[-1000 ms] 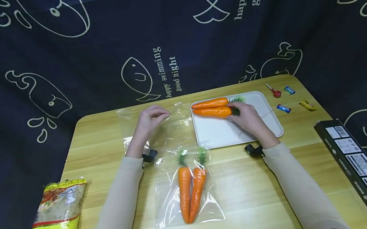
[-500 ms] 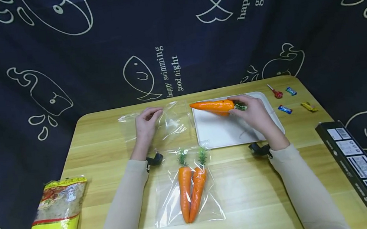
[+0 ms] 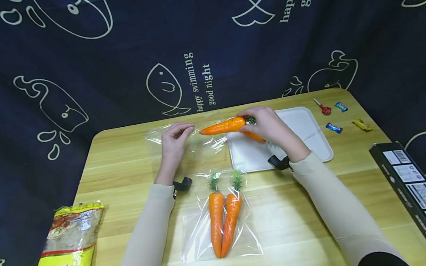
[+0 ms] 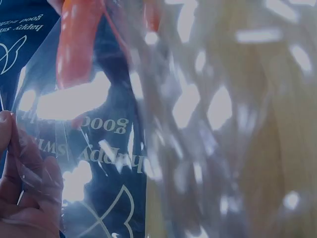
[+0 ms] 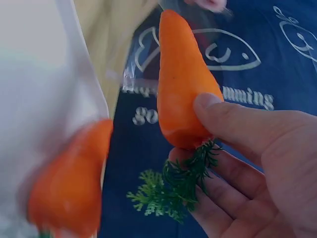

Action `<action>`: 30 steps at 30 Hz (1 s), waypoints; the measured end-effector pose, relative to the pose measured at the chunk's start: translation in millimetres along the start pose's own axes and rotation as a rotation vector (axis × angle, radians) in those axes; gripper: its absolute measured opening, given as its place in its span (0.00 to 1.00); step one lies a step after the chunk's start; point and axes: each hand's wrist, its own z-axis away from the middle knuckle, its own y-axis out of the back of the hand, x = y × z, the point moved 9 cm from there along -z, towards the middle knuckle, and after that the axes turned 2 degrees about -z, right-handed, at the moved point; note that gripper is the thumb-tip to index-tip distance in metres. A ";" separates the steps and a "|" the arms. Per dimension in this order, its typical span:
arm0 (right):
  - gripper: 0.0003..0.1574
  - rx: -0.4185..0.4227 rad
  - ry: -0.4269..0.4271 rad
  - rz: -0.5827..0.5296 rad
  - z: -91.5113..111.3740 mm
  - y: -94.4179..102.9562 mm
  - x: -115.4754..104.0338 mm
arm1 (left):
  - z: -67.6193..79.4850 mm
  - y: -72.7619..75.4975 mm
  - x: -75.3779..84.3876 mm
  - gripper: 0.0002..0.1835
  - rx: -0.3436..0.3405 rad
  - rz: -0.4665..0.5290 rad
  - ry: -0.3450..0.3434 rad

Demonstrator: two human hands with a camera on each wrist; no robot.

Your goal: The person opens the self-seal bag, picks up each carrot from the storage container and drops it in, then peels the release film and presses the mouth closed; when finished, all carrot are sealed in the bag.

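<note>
My left hand [image 3: 175, 144] pinches the edge of a clear plastic bag [image 3: 212, 145]. Up close in the left wrist view, film runs from its fingers across the frame, an orange carrot tip [image 4: 77, 54] beside it. The right hand [image 3: 271, 129] grips a carrot [image 3: 222, 127] near its green top, tip pointing left toward the bag's opening. Whether the tip is inside the film I cannot tell. Another carrot [image 3: 253, 136] lies on the white tray [image 3: 307, 140], partly hidden under the right hand.
Nearer me lies a clear bag [image 3: 197, 238] holding two carrots [image 3: 217, 217]. A yellow food packet [image 3: 67, 250] is at left. At right are a lollipop [image 3: 325, 109], several wrapped candies [image 3: 333, 128] and a long black box [image 3: 418, 198].
The right hand has lifted one carrot off the tray and carried it left to the bag. The left hand has raised the bag's edge. The other carrot now lies at a different angle.
</note>
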 end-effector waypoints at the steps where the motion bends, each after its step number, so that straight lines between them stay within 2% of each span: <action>1: 0.26 -0.019 0.008 -0.001 -4.6 -6.4 -4.4 | -0.7 0.0 -3.5 0.10 0.001 -0.003 0.000; 4: 0.25 -0.074 0.034 -0.005 -17.6 -27.9 -20.5 | -3.1 -0.7 -13.4 0.09 0.007 -0.005 -0.007; 10: 0.25 -0.197 0.093 -0.054 -40.4 -73.6 -51.1 | -0.3 -7.9 -0.4 0.08 -0.011 0.004 -0.020; 15: 0.24 -0.294 0.113 -0.124 -54.1 -108.7 -60.8 | 5.7 -10.4 13.6 0.07 -0.030 0.004 -0.018; 20: 0.22 -0.356 0.126 -0.152 -59.0 -132.7 -58.5 | 8.1 -12.4 10.8 0.07 -0.033 -0.016 -0.003; 23: 0.24 -0.369 0.119 -0.159 -56.4 -136.5 -56.1 | 8.4 -13.0 7.1 0.08 -0.037 -0.017 0.011; 25: 0.27 -0.365 0.099 -0.177 -51.7 -131.1 -53.7 | 8.3 -13.2 5.5 0.08 -0.040 -0.015 0.018; 27: 0.28 -0.335 0.096 -0.190 -45.1 -118.5 -50.4 | 8.0 -13.2 4.7 0.08 -0.043 -0.015 0.022; 30: 0.27 -0.244 0.072 -0.236 -29.9 -85.7 -36.6 | 8.2 -12.0 3.7 0.08 -0.041 -0.017 0.034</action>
